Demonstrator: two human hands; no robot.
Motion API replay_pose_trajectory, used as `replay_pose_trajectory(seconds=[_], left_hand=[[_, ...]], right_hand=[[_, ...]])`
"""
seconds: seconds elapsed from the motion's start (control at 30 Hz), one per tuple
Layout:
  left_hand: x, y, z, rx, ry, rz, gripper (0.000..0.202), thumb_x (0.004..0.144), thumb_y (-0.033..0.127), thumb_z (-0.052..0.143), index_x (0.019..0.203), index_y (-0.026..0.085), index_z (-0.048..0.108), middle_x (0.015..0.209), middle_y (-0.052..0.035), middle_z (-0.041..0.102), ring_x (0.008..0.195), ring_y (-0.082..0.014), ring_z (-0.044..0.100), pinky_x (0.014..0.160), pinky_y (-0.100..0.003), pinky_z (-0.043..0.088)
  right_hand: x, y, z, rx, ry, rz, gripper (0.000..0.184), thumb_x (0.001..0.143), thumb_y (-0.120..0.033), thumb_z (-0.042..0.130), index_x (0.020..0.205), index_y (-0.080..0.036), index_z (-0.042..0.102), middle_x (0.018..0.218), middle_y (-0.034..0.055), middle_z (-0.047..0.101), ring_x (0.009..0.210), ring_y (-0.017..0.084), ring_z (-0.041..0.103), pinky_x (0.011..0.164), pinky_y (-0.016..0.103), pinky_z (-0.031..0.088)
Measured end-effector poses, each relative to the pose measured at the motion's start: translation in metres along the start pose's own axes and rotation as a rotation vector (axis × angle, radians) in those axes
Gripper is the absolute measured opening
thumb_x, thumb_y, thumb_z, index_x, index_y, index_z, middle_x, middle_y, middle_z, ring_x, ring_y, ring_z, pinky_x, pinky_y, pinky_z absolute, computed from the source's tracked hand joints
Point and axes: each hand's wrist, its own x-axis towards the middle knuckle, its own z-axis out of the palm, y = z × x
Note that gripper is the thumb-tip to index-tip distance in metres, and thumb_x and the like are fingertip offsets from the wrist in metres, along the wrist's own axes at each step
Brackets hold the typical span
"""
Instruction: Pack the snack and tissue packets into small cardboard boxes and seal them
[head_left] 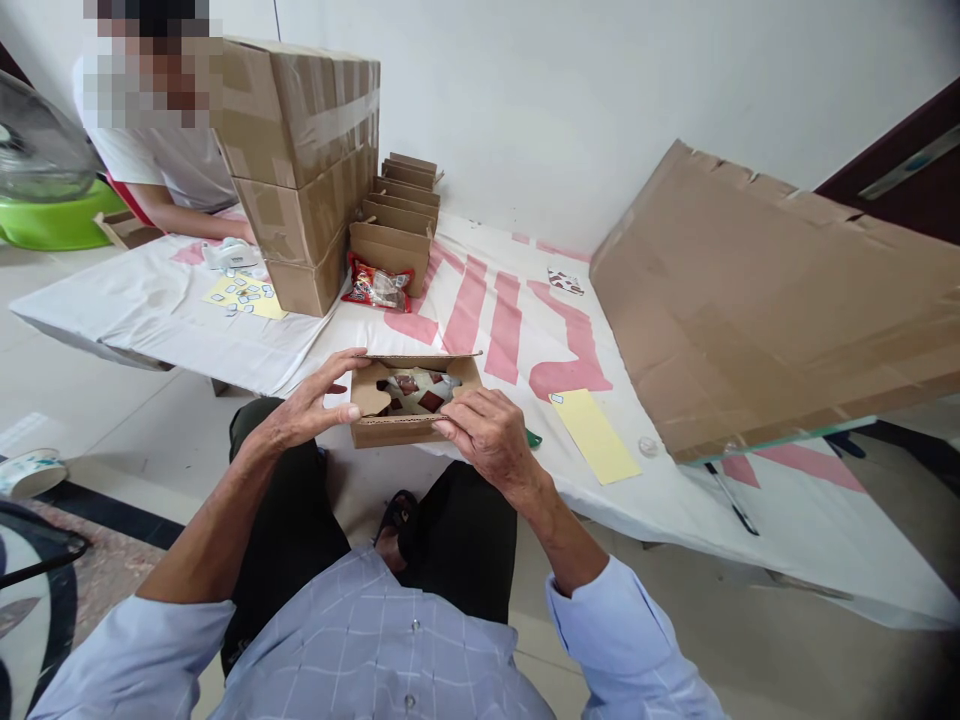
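A small open cardboard box [397, 434] is at the table's front edge before me. Inside lies a packet with a brown-and-cream diamond pattern [420, 390], partly covered by the box's flaps. My left hand [315, 405] spans the box's left end, its fingertips at the back corner and its thumb at the front corner. With curled fingers, my right hand [487, 430] grips the front right rim and hides that corner. Part of a green object [533, 439] shows just behind my right hand.
Taped cartons [300, 180] are stacked at the left, beside a row of small boxes [397, 220] and a red snack packet [379, 285]. Yellow sheet [596, 435] and large cardboard panel [772, 310] are at the right. A co-worker [172, 165] sits behind the cartons.
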Motion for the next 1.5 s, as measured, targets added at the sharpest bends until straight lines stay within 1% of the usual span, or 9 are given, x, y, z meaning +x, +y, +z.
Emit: replay_pose_trajectory(seconds=[0.2,0.37,0.6,0.83,1.1,1.23,1.33,1.43,1.5], left_hand=[[0.004,0.010,0.008,0.013,0.050,-0.024,0.067,0.095,0.071,0.069,0.152,0.036,0.067,0.177,-0.0089,0.046,0.163,-0.0432,0.043,0.119,-0.058,0.055],[0.010,0.020,0.012,0.050,0.062,-0.076,0.070,0.092,0.073,0.073,0.148,0.032,0.065,0.172,-0.0112,0.050,0.157,-0.0412,0.050,0.113,-0.055,0.058],[0.020,0.023,0.012,0.147,0.088,-0.093,0.078,0.085,0.069,0.082,0.147,0.027,0.060,0.155,-0.0120,0.061,0.144,-0.0388,0.060,0.105,-0.050,0.060],[0.027,0.018,0.015,0.221,0.101,-0.026,0.095,0.069,0.058,0.095,0.148,0.023,0.056,0.148,-0.0128,0.060,0.142,-0.0387,0.060,0.123,-0.057,0.051],[0.028,0.028,0.019,0.228,0.131,-0.087,0.081,0.076,0.045,0.082,0.149,0.021,0.057,0.147,-0.0140,0.063,0.142,-0.0402,0.061,0.123,-0.058,0.052],[0.020,0.023,0.017,0.027,0.121,-0.112,0.073,0.092,0.050,0.066,0.159,0.025,0.052,0.161,-0.0132,0.059,0.153,-0.0441,0.054,0.120,-0.062,0.054],[0.014,0.014,0.018,-0.061,0.174,-0.052,0.078,0.096,0.048,0.059,0.169,0.028,0.042,0.175,-0.0116,0.049,0.163,-0.0434,0.044,0.130,-0.064,0.044],[0.009,0.009,0.019,-0.075,0.202,-0.016,0.070,0.099,0.047,0.056,0.166,0.029,0.048,0.175,-0.0081,0.050,0.164,-0.0415,0.042,0.136,-0.063,0.037],[0.006,0.009,0.018,-0.081,0.188,-0.026,0.064,0.100,0.049,0.056,0.161,0.029,0.053,0.169,-0.0080,0.055,0.163,-0.0422,0.044,0.135,-0.064,0.039]], right_hand=[[0.012,-0.008,0.001,-0.008,-0.036,-0.015,0.031,0.113,-0.035,0.068,0.087,-0.020,0.076,0.085,0.0051,0.076,0.081,0.019,0.064,0.078,0.034,0.046],[0.020,-0.022,0.009,-0.066,-0.051,-0.086,0.026,0.113,-0.030,0.067,0.090,-0.021,0.076,0.086,0.0043,0.075,0.083,0.019,0.061,0.079,0.035,0.044],[-0.009,-0.049,0.023,-0.096,0.074,-0.130,0.011,0.108,-0.021,0.068,0.112,-0.020,0.078,0.102,0.0082,0.079,0.094,0.023,0.065,0.081,0.039,0.048],[-0.027,-0.057,0.023,-0.041,0.060,-0.052,0.023,0.109,-0.023,0.063,0.126,-0.023,0.079,0.122,0.0114,0.082,0.110,0.027,0.072,0.096,0.045,0.059],[-0.018,-0.057,0.010,0.166,0.049,0.049,0.021,0.111,-0.026,0.062,0.115,-0.020,0.082,0.115,0.0114,0.081,0.105,0.026,0.073,0.095,0.043,0.060],[0.000,-0.034,-0.002,0.281,-0.040,0.137,0.028,0.111,-0.017,0.056,0.103,-0.021,0.082,0.113,0.0092,0.081,0.107,0.022,0.074,0.099,0.037,0.060],[0.014,-0.011,-0.011,0.262,-0.231,0.160,0.026,0.109,-0.015,0.059,0.099,-0.022,0.082,0.108,0.0065,0.083,0.105,0.021,0.074,0.098,0.036,0.058],[0.023,0.001,-0.019,0.159,-0.392,0.193,0.023,0.107,-0.018,0.063,0.094,-0.024,0.081,0.101,0.0035,0.082,0.096,0.020,0.072,0.087,0.032,0.055],[0.025,0.001,-0.023,0.046,-0.391,0.216,0.020,0.107,-0.022,0.066,0.094,-0.024,0.080,0.100,0.0048,0.080,0.095,0.021,0.071,0.081,0.032,0.053]])
